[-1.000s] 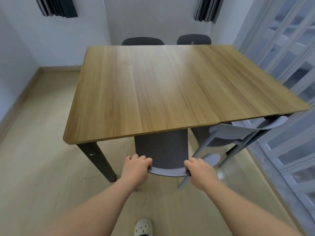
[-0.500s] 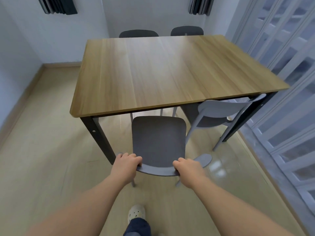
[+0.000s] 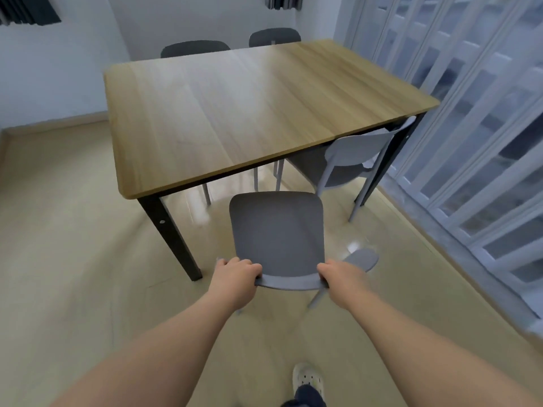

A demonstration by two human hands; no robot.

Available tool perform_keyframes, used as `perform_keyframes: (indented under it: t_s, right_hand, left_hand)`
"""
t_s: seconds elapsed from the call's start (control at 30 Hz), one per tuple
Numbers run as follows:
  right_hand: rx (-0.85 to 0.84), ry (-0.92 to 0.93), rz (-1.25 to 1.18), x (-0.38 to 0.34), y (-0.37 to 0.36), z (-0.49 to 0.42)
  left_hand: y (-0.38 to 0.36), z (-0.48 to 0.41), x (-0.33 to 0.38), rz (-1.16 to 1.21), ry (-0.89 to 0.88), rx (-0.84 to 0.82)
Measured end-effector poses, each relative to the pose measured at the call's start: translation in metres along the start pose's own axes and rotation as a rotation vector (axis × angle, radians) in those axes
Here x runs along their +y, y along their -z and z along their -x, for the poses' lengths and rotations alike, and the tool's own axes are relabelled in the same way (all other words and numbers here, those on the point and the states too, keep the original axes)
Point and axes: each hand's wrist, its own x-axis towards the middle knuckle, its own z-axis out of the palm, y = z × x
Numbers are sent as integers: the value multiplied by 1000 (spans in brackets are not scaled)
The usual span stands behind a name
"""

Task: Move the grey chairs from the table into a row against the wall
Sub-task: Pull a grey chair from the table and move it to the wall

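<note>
Head view looks down on the grey chair (image 3: pixel 277 233) I hold, its dark seat facing up at me and clear of the table (image 3: pixel 249 113), out on the floor (image 3: pixel 73 230) just in front of the table's near edge. My left hand (image 3: pixel 235 276) is clamped over the left end of the chair's curved backrest, fingers (image 3: pixel 248 265) wrapped over the top edge, and my right hand (image 3: pixel 342 277) grips the right end the same way. My two hands are apart, with the middle of the backrest bare between them. One pale chair leg shows below my right hand; I cannot tell whether the legs touch the floor.

Just beyond the seat stands the table's near left leg (image 3: pixel 169 233), black and slanted. To the right, a second grey chair (image 3: pixel 352 160) sits partly tucked under the table's near right corner, its lighter backrest turned toward me. At the table's far side, the dark backs of two more chairs rise above the wooden top: one toward the left (image 3: pixel 195 48) and one toward the right (image 3: pixel 274 36), both close to the white wall (image 3: pixel 182 19).

A white folding door (image 3: pixel 470 127) with glazed panes runs along the right side of the room. At the bottom of the view, my white shoe (image 3: pixel 307 378) rests on the pale floor between my forearms.
</note>
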Motion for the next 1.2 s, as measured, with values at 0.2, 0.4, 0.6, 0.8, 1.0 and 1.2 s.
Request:
perform_keyframes:
  t_s: [0.2,0.4,0.6,0.8,1.0,1.2]
  right_hand:
    - [25,-145,-54,-46,-26,46]
    - [37,-233,-105,-97,-42,80]
    - [-12,-219,-98,-144,-54,115]
    - [-79,-247,-109,-204,-81,181]
    - [-107,-259,-125,-258,-104,231]
    - [-127,-293,-112,-309,-112,248]
  left_hand:
    - [-17,41,-27,-79,-153,-19]
    - [-21,62,-58,-122,-258,20]
    - [-27,86,-77,-191,-319,17]
    - [-52,169,-77,-449,-416,-121]
    - [-78,236,-99,-620,-453,-125]
    - [-85,265,-130,-602,-430,-124]
